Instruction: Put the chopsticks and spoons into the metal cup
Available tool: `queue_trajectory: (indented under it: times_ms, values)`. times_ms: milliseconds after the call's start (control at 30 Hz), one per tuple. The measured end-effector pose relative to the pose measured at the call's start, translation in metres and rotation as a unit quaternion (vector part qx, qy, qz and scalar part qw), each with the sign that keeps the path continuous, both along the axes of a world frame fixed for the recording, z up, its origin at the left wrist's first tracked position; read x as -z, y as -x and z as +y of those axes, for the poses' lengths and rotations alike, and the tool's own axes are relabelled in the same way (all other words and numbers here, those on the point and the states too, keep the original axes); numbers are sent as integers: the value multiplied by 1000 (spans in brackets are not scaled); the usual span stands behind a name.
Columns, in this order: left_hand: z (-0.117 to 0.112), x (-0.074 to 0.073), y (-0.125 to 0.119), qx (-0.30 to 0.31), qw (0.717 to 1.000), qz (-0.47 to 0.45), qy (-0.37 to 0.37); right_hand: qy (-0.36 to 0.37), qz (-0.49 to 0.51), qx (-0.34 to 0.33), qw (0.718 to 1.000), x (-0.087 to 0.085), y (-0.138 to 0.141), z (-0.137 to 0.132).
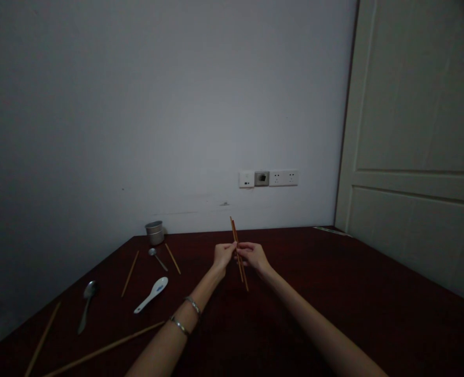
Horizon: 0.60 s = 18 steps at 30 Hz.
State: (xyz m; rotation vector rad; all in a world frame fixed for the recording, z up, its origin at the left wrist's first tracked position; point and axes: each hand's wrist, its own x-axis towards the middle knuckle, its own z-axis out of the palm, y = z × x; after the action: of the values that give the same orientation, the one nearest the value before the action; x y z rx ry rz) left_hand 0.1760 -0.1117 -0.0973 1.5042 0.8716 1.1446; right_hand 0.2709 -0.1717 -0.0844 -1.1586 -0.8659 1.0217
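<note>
Both of my hands meet over the middle of the dark red table (334,293). My left hand (223,255) and my right hand (253,255) are each closed on a pair of wooden chopsticks (238,251), which stand nearly upright between them, tips pointing up and slightly left. Two metal bangles circle my left wrist.
A small metal cup (155,232) stands by the wall at the back left. Near it lie a small metal spoon (157,258), a white ceramic spoon (152,294), a larger metal spoon (86,303) and several loose chopsticks (130,273). Wall sockets (269,178) and a door (416,131) lie beyond.
</note>
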Motion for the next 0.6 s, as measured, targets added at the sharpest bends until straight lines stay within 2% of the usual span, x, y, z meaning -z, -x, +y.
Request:
queue_trajectory:
  times_ms: [100,233,433,600]
  values:
    - [1,6,2,12,1000,-10,3,10,3,-5,1000,5,2,2]
    - [4,10,5,29,999,22,8,17,10,-3,1000,11,1,4]
    - [9,-1,8,56,994,87,37,6,36,-18,999,12,4,-3]
    - [20,-8,12,27,993,112,15,21,52,-19,998,11,13,-12]
